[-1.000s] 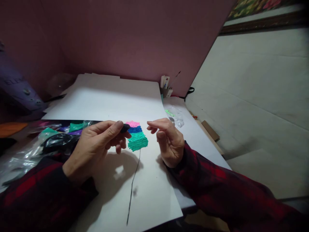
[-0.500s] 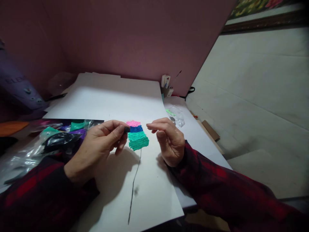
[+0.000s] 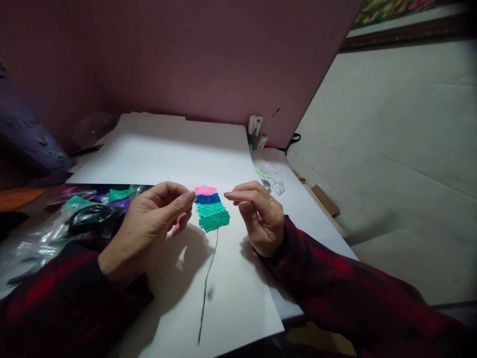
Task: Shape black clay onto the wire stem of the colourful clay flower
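Observation:
My left hand (image 3: pixel 152 219) is raised over the paper, thumb and index finger pinched together. The small black lump of modelling clay seen there a moment ago is now hidden behind the fingertips. Opposite it, my right hand (image 3: pixel 259 214) holds nothing; its fingers stretch toward the left and the thumb stands apart. Between and below both hands, textured bands of modelling clay lie on a white sheet (image 3: pixel 238 293): a pink band (image 3: pixel 205 190) at the top, a blue band (image 3: pixel 207 199), then a green band (image 3: pixel 214 217). A thin black line (image 3: pixel 206 281) runs down from the green part.
Plastic bags of coloured clay (image 3: pixel 95 216) lie at the left. Behind is a stack of white sheets (image 3: pixel 179 149). A holder with pens and a brush (image 3: pixel 256 132) stands by the pink wall. A clear plastic bag (image 3: pixel 274 179) lies at the right, near a brown cardboard piece (image 3: pixel 325 200).
The black lump at my left fingertips has gone out of sight as the thumb and index finger shifted slightly. My right hand has moved very slightly left.

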Motion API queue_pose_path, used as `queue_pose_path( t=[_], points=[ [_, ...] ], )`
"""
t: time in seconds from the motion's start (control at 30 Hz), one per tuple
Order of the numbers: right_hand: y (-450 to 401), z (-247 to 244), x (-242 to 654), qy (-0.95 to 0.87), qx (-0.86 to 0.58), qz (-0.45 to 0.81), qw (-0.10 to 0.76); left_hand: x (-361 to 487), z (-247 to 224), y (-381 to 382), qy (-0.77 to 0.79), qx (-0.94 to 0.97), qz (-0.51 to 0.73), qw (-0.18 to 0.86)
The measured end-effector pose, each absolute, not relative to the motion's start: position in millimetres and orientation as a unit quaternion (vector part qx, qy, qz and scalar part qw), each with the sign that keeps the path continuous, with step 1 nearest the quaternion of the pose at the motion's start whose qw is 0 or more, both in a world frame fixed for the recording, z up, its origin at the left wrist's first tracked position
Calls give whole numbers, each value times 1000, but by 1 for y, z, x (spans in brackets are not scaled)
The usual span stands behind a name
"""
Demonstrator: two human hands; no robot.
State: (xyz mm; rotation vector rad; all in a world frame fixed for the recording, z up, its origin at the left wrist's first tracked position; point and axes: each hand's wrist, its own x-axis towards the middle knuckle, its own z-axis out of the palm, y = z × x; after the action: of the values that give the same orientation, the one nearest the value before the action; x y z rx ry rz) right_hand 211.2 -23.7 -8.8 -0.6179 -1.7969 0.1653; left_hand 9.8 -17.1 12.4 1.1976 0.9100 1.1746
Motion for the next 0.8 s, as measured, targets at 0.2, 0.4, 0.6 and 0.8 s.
queue_pose_path(
  t=[0.2,0.4,0.6,0.8],
  points=[
    [-23,-8,211,-773,-262,64,574,11,10,-15,364,511,499,598],
    [-23,-8,211,-774,-261,60,574,9,10,-19,356,526,479,606],
    [-23,-8,212,-777,-261,57,570,12,14,-22,367,526,477,602],
    [-23,-7,211,-780,-261,49,566,13,14,-20,375,534,488,580]
  ],
)
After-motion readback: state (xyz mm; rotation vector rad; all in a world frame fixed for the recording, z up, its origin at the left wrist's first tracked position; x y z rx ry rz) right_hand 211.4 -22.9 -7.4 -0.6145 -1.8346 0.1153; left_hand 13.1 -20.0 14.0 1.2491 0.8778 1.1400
